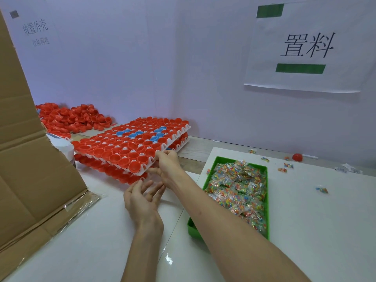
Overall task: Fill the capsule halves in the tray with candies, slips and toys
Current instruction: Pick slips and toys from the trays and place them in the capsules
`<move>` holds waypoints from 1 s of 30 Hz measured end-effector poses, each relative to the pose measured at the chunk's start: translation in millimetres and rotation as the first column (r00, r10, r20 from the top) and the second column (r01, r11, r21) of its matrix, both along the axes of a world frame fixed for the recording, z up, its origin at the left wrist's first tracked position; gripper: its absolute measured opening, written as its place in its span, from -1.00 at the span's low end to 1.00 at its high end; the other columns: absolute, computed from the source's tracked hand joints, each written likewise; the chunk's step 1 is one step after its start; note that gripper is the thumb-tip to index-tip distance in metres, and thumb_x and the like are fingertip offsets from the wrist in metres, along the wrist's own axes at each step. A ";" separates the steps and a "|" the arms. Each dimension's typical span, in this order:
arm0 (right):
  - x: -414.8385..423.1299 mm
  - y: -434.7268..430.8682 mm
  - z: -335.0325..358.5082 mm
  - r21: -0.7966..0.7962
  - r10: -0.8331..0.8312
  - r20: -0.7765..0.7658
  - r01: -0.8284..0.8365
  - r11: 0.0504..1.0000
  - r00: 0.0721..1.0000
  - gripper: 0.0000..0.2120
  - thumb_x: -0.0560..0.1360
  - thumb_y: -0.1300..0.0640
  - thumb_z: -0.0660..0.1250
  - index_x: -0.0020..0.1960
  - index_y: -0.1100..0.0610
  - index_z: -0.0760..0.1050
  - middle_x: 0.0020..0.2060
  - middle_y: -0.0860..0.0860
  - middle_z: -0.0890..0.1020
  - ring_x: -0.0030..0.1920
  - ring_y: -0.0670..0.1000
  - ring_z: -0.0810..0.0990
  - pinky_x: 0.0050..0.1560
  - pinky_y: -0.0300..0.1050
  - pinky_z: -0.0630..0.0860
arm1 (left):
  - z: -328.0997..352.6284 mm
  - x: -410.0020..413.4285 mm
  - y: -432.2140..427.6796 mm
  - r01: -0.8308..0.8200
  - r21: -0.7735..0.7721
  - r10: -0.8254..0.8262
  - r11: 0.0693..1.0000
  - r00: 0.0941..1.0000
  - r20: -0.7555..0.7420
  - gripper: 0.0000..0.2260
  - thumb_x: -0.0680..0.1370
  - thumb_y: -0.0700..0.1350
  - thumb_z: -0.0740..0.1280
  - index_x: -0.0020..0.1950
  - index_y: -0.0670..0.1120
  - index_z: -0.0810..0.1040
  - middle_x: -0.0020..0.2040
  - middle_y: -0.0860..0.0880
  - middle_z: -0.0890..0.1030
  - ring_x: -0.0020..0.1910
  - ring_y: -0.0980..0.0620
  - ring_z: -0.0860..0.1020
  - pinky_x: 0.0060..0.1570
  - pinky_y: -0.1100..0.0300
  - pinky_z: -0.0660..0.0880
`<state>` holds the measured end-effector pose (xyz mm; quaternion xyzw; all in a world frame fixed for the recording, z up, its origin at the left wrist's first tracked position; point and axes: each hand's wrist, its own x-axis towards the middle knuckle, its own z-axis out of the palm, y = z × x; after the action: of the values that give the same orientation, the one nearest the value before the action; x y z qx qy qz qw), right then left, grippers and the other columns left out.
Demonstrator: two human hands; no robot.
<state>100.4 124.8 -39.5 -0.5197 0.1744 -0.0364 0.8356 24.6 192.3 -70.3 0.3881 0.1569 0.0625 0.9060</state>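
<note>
Left hand (142, 198) palm-up, fingers spread, holding nothing; right hand (168, 166) pinches top tray (130, 169) of red capsule halves (122, 143), near edge apparently raised; green candy bin (215, 161) beside.

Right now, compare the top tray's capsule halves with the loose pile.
The tray halves sit in neat rows in the top tray, mouths up; the loose pile lies jumbled at all angles. The tray halves include a few blue halves; the loose pile looks all red. The loose pile lies farther back and left than the tray halves. Both are mostly red.
</note>
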 end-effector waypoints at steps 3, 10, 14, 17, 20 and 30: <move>1.0 0.1 0.0 0.001 0.004 0.003 -0.004 1.000 1.000 -0.78 0.65 0.21 0.17 0.28 0.19 0.33 0.09 0.17 0.63 -0.20 0.02 0.71 -0.27 -0.07 0.67 | 0.4 -0.2 0.0 0.000 -0.002 0.000 1.000 1.000 0.003 -0.80 0.64 -0.21 0.22 0.25 -0.20 0.43 -0.03 -0.21 0.56 -0.28 -0.06 0.68 -0.24 0.08 0.64; 0.8 -0.9 4.9 0.015 0.008 0.041 -0.008 1.000 0.999 -0.80 0.65 0.22 0.16 0.27 0.15 0.28 0.17 0.19 0.57 -0.13 0.01 0.67 -0.29 -0.12 0.65 | 0.7 -1.0 -0.2 -0.007 0.002 0.007 1.000 1.000 0.018 -0.81 0.63 -0.21 0.23 0.24 -0.21 0.43 -0.07 -0.20 0.55 -0.36 -0.04 0.68 -0.31 0.11 0.64; -0.6 -1.3 7.7 0.007 0.016 0.056 -0.017 1.000 0.998 -0.80 0.64 0.24 0.16 0.25 0.15 0.28 0.17 0.18 0.55 -0.06 0.05 0.67 -0.14 -0.04 0.69 | 0.5 -1.0 0.1 -0.005 0.006 0.004 1.000 1.000 0.012 -0.80 0.63 -0.21 0.22 0.24 -0.21 0.43 -0.07 -0.19 0.54 -0.31 -0.06 0.67 -0.31 0.11 0.64; -2.4 -2.1 9.8 0.010 0.027 0.064 -0.028 1.000 0.998 -0.83 0.65 0.25 0.16 0.22 0.14 0.28 0.11 0.14 0.55 -0.03 0.06 0.67 -0.07 0.00 0.69 | 0.2 -1.3 0.5 -0.006 0.010 0.006 1.000 1.000 0.015 -0.81 0.64 -0.20 0.22 0.24 -0.20 0.43 -0.07 -0.18 0.55 -0.32 -0.06 0.67 -0.32 0.12 0.64; -2.9 -4.1 12.5 -0.011 0.032 0.066 -0.032 0.999 0.997 -0.83 0.65 0.25 0.16 0.22 0.13 0.27 0.15 0.15 0.53 0.01 0.08 0.65 -0.03 0.04 0.69 | -0.1 -1.1 0.3 -0.004 0.016 0.004 1.000 1.000 0.007 -0.79 0.64 -0.20 0.22 0.25 -0.21 0.43 -0.06 -0.19 0.55 -0.27 -0.10 0.67 -0.30 0.10 0.64; -8.5 -5.9 22.4 -0.012 0.046 0.101 -0.045 0.999 0.994 -0.83 0.64 0.28 0.17 0.20 0.12 0.27 0.11 0.14 0.56 -0.02 0.07 0.67 -0.08 0.02 0.69 | -1.0 -1.4 1.0 0.001 0.029 -0.001 1.000 1.000 0.006 -0.76 0.64 -0.17 0.22 0.29 -0.20 0.44 0.02 -0.22 0.56 -0.16 -0.15 0.68 -0.27 0.10 0.64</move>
<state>91.8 119.0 -17.1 -0.5251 0.1198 -0.0444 0.8414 23.2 193.3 -71.3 0.4012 0.1530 0.0655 0.9007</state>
